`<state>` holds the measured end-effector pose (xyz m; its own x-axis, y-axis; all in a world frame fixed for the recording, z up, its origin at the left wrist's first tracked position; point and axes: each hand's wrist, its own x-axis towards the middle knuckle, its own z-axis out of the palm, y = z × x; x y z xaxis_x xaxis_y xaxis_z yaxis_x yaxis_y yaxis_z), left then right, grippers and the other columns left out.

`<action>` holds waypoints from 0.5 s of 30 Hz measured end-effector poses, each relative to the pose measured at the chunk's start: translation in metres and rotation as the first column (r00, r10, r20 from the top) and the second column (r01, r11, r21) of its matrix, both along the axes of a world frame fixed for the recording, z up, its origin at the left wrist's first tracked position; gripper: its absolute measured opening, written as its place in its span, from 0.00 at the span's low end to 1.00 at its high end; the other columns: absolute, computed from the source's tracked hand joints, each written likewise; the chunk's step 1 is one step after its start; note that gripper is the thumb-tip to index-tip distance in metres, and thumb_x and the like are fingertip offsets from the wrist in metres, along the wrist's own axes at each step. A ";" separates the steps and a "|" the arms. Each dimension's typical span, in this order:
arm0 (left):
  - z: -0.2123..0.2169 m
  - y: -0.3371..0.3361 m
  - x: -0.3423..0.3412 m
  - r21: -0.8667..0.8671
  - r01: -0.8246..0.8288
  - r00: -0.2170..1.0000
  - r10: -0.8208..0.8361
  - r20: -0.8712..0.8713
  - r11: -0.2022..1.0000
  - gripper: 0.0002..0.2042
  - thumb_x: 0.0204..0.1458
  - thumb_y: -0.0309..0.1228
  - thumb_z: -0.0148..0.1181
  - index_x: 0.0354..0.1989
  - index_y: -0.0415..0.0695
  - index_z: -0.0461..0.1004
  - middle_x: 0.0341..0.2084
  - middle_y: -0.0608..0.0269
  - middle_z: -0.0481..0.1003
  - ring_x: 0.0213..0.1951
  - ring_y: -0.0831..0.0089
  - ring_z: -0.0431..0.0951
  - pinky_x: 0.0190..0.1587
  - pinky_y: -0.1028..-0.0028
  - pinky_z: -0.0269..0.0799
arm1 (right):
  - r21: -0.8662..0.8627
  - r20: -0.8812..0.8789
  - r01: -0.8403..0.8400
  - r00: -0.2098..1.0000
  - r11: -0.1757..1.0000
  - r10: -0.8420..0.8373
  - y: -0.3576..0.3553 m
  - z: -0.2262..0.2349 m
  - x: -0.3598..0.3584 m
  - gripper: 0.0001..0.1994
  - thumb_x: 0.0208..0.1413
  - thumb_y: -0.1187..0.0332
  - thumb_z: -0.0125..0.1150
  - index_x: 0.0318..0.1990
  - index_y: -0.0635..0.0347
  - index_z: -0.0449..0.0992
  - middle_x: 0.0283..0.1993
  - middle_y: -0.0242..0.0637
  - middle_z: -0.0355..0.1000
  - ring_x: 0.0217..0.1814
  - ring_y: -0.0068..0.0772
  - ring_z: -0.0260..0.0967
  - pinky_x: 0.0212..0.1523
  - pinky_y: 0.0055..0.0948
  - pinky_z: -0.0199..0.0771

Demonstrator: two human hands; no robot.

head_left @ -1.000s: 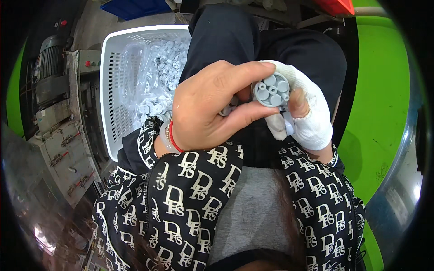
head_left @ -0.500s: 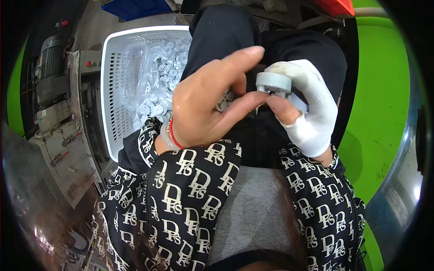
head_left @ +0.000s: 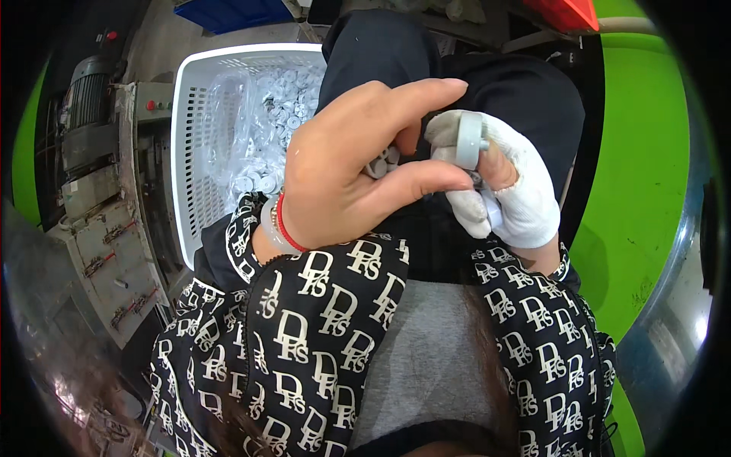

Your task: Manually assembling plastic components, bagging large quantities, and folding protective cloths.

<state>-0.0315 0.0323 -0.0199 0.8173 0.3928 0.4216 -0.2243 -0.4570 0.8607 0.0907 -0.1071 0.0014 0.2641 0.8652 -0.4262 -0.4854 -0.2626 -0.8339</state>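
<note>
The light gray round plastic part [head_left: 469,141] is at the right hand [head_left: 529,190], turned nearly edge-on, so a smooth, matte outer band shows and a small stub pokes out on the thumb side. That hand's bare thumb and gloved fingers are clamped on it. The left hand [head_left: 331,164] has its thumb and forefinger spread apart, the thumb tip just beside the part, while its curled fingers close around gray pieces [head_left: 381,164] in the palm (how many, I cannot tell). The part's flat faces are turned out of sight; something pale below it in the gloved palm is hard to make out. The white knit glove [head_left: 533,217] is ribbed and grayish at the fingertips. A rigid white plastic basket [head_left: 244,50] with slotted walls holds crinkled clear film [head_left: 222,126] and gray discs [head_left: 263,179], partly covered by the black trouser leg [head_left: 377,57].
</note>
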 end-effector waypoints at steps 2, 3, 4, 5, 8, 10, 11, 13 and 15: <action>0.001 -0.001 0.004 -0.030 0.007 1.000 -0.007 -0.016 1.000 0.27 0.32 0.28 0.71 0.46 0.39 0.71 0.21 0.66 0.68 0.25 0.79 0.66 0.27 0.80 0.60 | -0.018 0.020 -0.009 1.000 1.000 0.010 -0.001 0.001 0.001 0.30 0.53 0.46 0.53 0.46 0.69 0.69 0.20 0.30 0.66 0.14 0.13 0.58 0.13 0.11 0.53; 0.000 -0.002 0.006 -0.004 -0.001 1.000 0.001 -0.007 1.000 0.25 0.32 0.29 0.71 0.44 0.40 0.72 0.19 0.66 0.67 0.22 0.78 0.66 0.24 0.80 0.60 | -0.035 0.037 -0.021 0.999 0.999 0.023 -0.001 0.001 0.001 0.30 0.53 0.45 0.52 0.45 0.69 0.69 0.19 0.30 0.65 0.14 0.13 0.57 0.13 0.11 0.52; -0.002 -0.001 0.007 0.021 -0.008 1.000 0.008 0.002 1.000 0.24 0.33 0.30 0.71 0.43 0.41 0.74 0.18 0.66 0.66 0.20 0.78 0.66 0.21 0.80 0.60 | -0.033 0.036 -0.023 0.999 0.999 0.025 0.000 0.002 0.000 0.30 0.53 0.45 0.52 0.45 0.69 0.69 0.19 0.30 0.65 0.14 0.13 0.57 0.13 0.11 0.52; -0.005 -0.001 0.006 0.021 -0.010 1.000 0.010 0.001 1.000 0.24 0.33 0.30 0.71 0.43 0.41 0.74 0.18 0.66 0.66 0.20 0.78 0.66 0.21 0.80 0.60 | -0.036 0.070 -0.012 0.997 0.999 0.014 0.001 0.003 -0.001 0.30 0.53 0.45 0.52 0.45 0.70 0.69 0.20 0.31 0.66 0.14 0.13 0.58 0.13 0.11 0.53; -0.008 0.002 0.004 -0.065 0.048 0.999 -0.047 0.028 0.997 0.22 0.44 0.35 0.65 0.47 0.37 0.70 0.22 0.69 0.68 0.21 0.80 0.66 0.24 0.83 0.61 | 0.008 0.049 0.047 0.998 0.999 -0.047 0.002 0.001 -0.003 0.29 0.54 0.46 0.51 0.44 0.70 0.69 0.25 0.32 0.67 0.15 0.13 0.58 0.13 0.11 0.54; -0.006 0.004 -0.002 -0.887 0.206 0.947 -0.312 0.074 0.414 0.24 0.56 0.47 0.48 0.47 0.34 0.68 0.20 0.72 0.64 0.15 0.82 0.61 0.17 0.85 0.58 | 0.056 -0.015 0.083 0.996 0.995 -0.083 0.005 -0.002 -0.004 0.28 0.55 0.47 0.50 0.44 0.70 0.69 0.27 0.33 0.67 0.16 0.13 0.59 0.13 0.11 0.55; -0.006 0.005 -0.004 -0.885 0.197 0.950 -0.304 0.067 0.421 0.24 0.56 0.47 0.48 0.47 0.34 0.68 0.20 0.72 0.64 0.15 0.82 0.61 0.17 0.85 0.58 | 0.040 -0.013 0.085 0.996 0.996 -0.084 0.006 -0.003 -0.002 0.27 0.56 0.48 0.50 0.44 0.70 0.69 0.29 0.34 0.67 0.16 0.13 0.59 0.13 0.11 0.56; -0.010 0.001 0.003 -0.978 0.139 0.946 -0.313 0.084 0.157 0.28 0.59 0.50 0.37 0.47 0.34 0.67 0.18 0.72 0.62 0.13 0.84 0.58 0.14 0.86 0.55 | 0.017 -0.018 0.119 0.993 0.993 -0.119 0.004 -0.007 0.001 0.24 0.58 0.52 0.48 0.42 0.70 0.69 0.30 0.33 0.67 0.16 0.14 0.59 0.12 0.11 0.57; -0.014 0.002 0.005 -0.989 0.141 0.937 -0.319 0.146 -0.040 0.30 0.60 0.52 0.31 0.48 0.34 0.66 0.17 0.71 0.60 0.12 0.85 0.57 0.11 0.87 0.54 | 0.022 -0.037 0.115 0.993 0.993 -0.114 0.003 -0.009 0.003 0.23 0.59 0.52 0.47 0.42 0.70 0.69 0.30 0.33 0.67 0.16 0.14 0.59 0.12 0.11 0.57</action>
<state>-0.0266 0.0344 -0.0338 0.9560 0.1232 -0.2661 0.0021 0.9047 0.4261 0.0935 -0.1040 -0.0079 0.3469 0.8406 -0.4161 -0.5406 -0.1833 -0.8211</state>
